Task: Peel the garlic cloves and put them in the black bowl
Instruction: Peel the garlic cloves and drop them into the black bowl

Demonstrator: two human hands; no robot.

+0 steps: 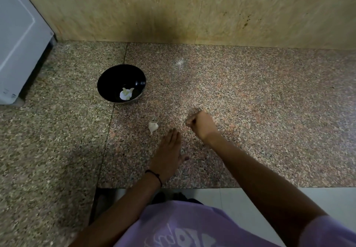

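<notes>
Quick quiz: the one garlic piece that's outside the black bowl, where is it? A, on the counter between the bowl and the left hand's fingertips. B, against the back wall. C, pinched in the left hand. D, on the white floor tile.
A: the garlic clove lies on the granite counter, between the black bowl and the fingertips of the flat left hand, touching neither.

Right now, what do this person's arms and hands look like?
Both forearms are bare, with no gloves on the left hand or right hand. A thin black cord circles the left wrist. A short lilac sleeve covers the right upper arm, part of a lilac shirt with pale print.
</notes>
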